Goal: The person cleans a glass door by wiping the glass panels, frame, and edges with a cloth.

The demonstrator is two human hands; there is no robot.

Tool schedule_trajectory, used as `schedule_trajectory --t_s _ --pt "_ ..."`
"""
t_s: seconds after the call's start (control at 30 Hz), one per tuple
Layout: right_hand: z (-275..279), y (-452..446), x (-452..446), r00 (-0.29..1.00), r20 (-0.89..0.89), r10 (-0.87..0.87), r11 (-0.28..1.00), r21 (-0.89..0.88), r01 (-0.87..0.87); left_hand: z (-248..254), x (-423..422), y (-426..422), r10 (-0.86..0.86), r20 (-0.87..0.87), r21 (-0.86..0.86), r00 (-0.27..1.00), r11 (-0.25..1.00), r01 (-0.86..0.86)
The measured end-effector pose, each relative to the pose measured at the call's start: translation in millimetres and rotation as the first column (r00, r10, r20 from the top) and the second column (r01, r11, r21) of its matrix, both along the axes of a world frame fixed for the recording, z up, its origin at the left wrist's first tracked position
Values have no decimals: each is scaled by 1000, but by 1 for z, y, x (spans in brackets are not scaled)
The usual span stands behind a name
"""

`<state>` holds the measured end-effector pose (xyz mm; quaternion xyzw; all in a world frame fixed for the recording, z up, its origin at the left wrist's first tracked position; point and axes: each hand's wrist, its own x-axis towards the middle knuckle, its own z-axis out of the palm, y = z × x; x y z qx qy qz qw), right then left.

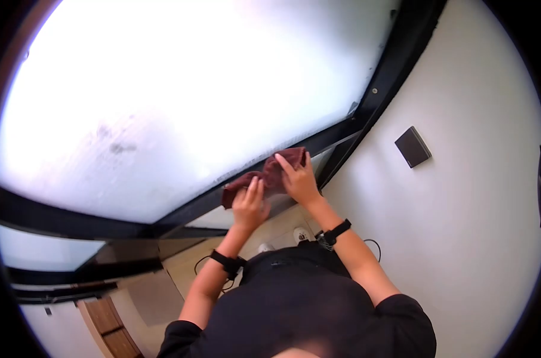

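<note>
A dark red cloth (273, 173) lies bunched along the black lower frame (190, 210) of a large bright window (181, 89). My left hand (250, 204) rests on the cloth's left part, fingers bent over it. Further right and a little higher, my right hand (298, 178) grips the cloth's other part, one finger stretched over it and another at its right edge. Both palms are turned mostly away. Dark smudges mark the pane on the left.
A white wall (473, 197) on the right carries a dark square panel (413, 147). Below are a tiled floor (184, 262), my shoes (302, 235) and thin black cables (202, 262). Wooden drawers (106, 316) stand at the lower left.
</note>
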<state>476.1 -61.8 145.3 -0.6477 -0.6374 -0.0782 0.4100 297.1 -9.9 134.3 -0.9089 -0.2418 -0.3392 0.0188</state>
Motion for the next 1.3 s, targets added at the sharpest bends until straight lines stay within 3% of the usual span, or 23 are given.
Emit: schedule_trajectory --t_s 0.23,0.33,0.43,0.6,0.67,0.77,0.8,0.93,1.03,1.1,1.23,1.3 --pt "1 -16 92 933 107 -343 939 52 340 12 95 -2 -140 -47 16 989 990 141" --pt "6 -12 126 878 41 -476 872 -103 478 10 129 6 -127 -57 9 990 992 128" --pt "-2 -6 142 788 93 -608 793 19 609 3 149 8 -128 -102 48 987 990 134" --pt "-12 -5 142 812 58 -581 813 7 582 3 148 7 -100 -75 136 992 985 110" --pt "-10 -7 139 807 -86 -584 812 -89 577 4 138 5 -114 -63 118 991 986 121" --pt "-9 -13 128 806 -223 -549 836 -158 526 4 126 9 -104 -73 84 992 990 110" --pt "-15 -13 124 847 -180 -500 861 6 509 7 115 7 -98 -81 28 992 995 100" --pt "-16 -16 94 901 -41 -432 900 37 434 15 64 10 -34 -61 6 998 999 34" --pt "-15 -14 59 959 -93 -267 961 47 273 13 0 16 62 -161 24 985 998 -59" --pt "-8 -7 26 997 56 -52 996 69 48 9 -49 23 151 -183 91 972 987 -136" --pt "3 13 -42 976 16 216 976 1 -216 10 -126 19 394 -159 135 905 917 -375" --pt "7 26 -72 938 104 330 944 -9 -331 5 -151 16 529 -103 147 842 845 -513"
